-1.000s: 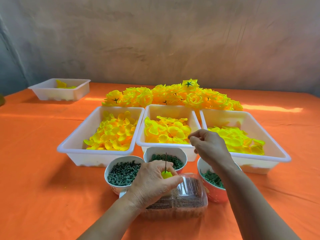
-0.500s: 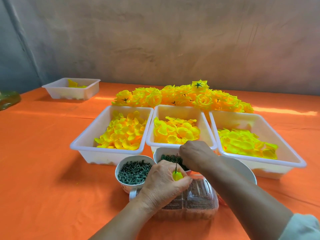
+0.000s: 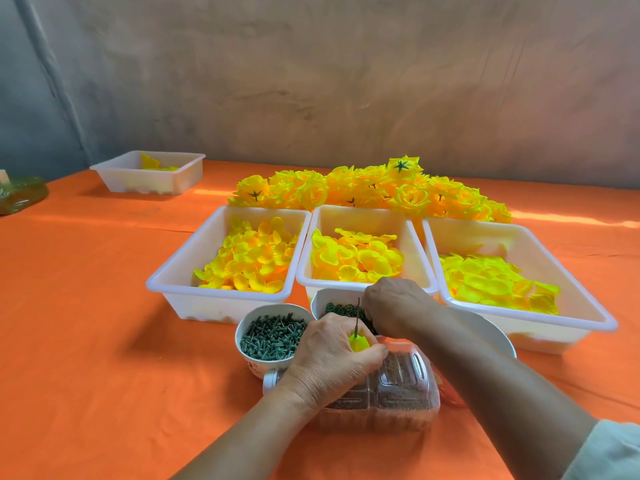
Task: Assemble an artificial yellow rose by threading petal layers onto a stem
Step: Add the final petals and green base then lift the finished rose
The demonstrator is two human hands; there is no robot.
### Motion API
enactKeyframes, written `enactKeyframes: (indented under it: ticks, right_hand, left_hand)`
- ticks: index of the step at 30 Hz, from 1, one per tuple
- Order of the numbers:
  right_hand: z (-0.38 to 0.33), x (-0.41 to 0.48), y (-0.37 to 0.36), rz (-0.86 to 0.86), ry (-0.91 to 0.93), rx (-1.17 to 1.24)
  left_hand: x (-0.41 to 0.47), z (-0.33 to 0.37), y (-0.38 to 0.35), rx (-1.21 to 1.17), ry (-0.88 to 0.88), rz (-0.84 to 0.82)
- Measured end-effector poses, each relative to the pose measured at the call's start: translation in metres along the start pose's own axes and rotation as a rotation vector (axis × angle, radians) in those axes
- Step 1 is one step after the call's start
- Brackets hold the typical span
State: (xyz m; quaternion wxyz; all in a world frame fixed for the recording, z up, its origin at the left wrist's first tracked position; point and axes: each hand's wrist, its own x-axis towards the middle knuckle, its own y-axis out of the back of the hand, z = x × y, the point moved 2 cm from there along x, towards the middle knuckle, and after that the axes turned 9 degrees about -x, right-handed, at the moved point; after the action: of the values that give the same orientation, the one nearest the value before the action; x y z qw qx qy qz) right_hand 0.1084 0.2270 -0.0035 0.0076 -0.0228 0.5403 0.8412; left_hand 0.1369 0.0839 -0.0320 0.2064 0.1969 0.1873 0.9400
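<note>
My left hand (image 3: 332, 355) grips a small yellow-green bud (image 3: 358, 342) with a thin dark stem pin (image 3: 357, 311) pointing up from it. My right hand (image 3: 394, 303) reaches down into the middle bowl (image 3: 320, 301) of green ring pieces, fingers curled down; its fingertips are hidden. Three white trays of yellow petals stand behind: left tray (image 3: 173, 285), middle tray (image 3: 360, 213), right tray (image 3: 588, 313). Finished yellow roses (image 3: 374, 190) are heaped behind the trays.
A cup (image 3: 273, 332) of green stem pieces stands left of my left hand. A clear plastic box (image 3: 398, 393) of brown bits lies under my wrists. A white bowl (image 3: 491, 336) sits under my right forearm. A small white tray (image 3: 152, 173) stands far left on the orange cloth (image 3: 104, 341).
My right hand moved left and down from above the right bowl into the middle bowl of green rings. My left hand keeps holding the bud and pin.
</note>
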Motion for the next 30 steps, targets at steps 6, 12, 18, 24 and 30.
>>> enactKeyframes:
  ticks: [6, 12, 18, 24, 30]
  right_hand:
    - [0.003, 0.003, -0.003, -0.006, 0.029, -0.020]
    - [0.000, 0.000, -0.003, 0.030, -0.016, -0.018]
    - [-0.008, 0.002, 0.000, 0.023, -0.015, -0.026]
    - [-0.005, -0.003, 0.002, -0.021, -0.023, 0.041]
    - [-0.010, -0.001, 0.006, -0.030, -0.001, 0.015]
  left_hand:
    - [0.001, -0.002, 0.000, 0.019, 0.003, -0.009]
    - [0.002, -0.003, -0.001, 0.040, 0.001, -0.007]
    - [0.002, -0.004, -0.002, 0.035, -0.006, -0.004]
    - [0.003, -0.006, -0.003, 0.027, -0.027, 0.011]
    - [0.003, -0.003, -0.001, 0.004, -0.064, 0.007]
